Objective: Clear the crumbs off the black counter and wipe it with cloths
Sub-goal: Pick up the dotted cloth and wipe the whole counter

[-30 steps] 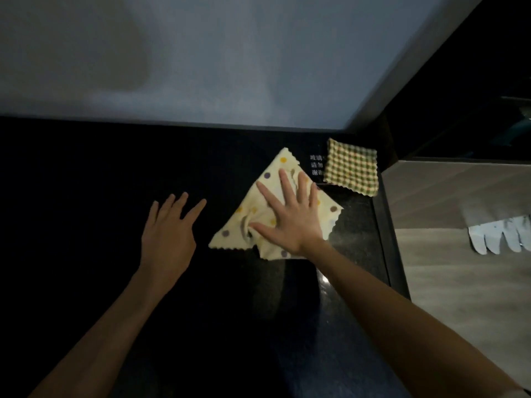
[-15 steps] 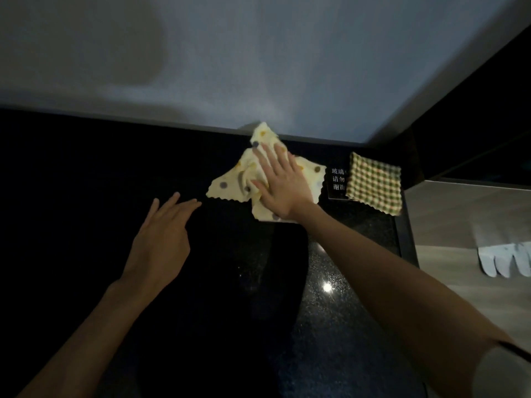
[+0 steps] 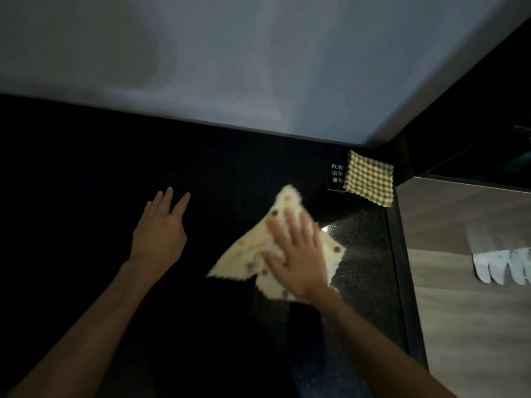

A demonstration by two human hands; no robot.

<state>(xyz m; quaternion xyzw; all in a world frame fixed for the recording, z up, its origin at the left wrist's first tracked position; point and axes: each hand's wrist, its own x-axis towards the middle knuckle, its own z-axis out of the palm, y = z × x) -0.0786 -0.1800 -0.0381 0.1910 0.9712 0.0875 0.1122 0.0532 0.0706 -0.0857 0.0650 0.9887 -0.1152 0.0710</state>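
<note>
My right hand (image 3: 298, 257) lies flat with straight fingers on a pale yellow dotted cloth (image 3: 250, 254), pressing it onto the black counter (image 3: 86, 182). The cloth is crumpled into a rough triangle and blurred by motion. To its left, my left hand (image 3: 159, 228) rests flat on the bare counter with fingers spread, holding nothing. A second, green-checked cloth (image 3: 369, 179) lies folded at the counter's far right corner. The dim light shows no crumbs.
A small black sign with white characters (image 3: 336, 173) lies partly under the checked cloth. A grey wall (image 3: 258, 67) runs along the counter's back edge. Right of the counter is a wooden floor (image 3: 474, 326) with a white glove (image 3: 500, 265) on it.
My right hand pushed the dotted cloth away to the back wall, then dragged it back toward me and to the right. The left hand stayed on the counter.
</note>
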